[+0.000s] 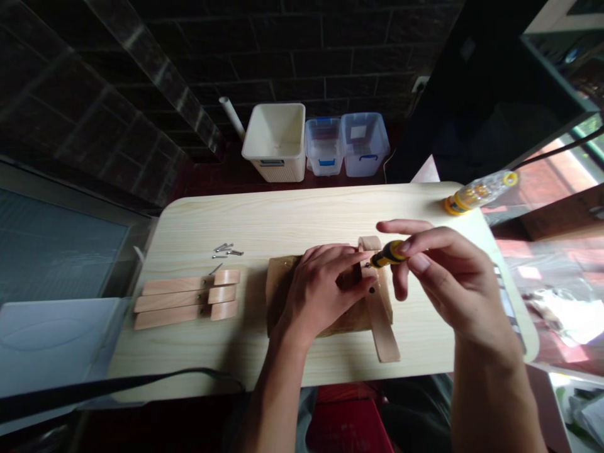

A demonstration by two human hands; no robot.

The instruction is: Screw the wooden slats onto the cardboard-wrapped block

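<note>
- Our right hand (443,267) pinches a black-and-yellow screwdriver (389,254) near a screw (368,265).
- Our left hand (315,292) lies spread beside a pale, smooth wooden strip (384,336).
- We see the strip, far end curled, one dark hole showing, across a brown block (346,320) on our bench (264,217).

Cream bin (285,171) beside two clear tubs (361,166); dark wall (306,66) behind.

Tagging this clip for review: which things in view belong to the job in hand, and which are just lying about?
Belong:
screwdriver, in the right hand
strip, touched by the left hand
block beneath it
loose screws and three similar strips, probably
clear case, perhaps for tools

Lying about, it seems:
white bin
two clear boxes
white tube
</note>
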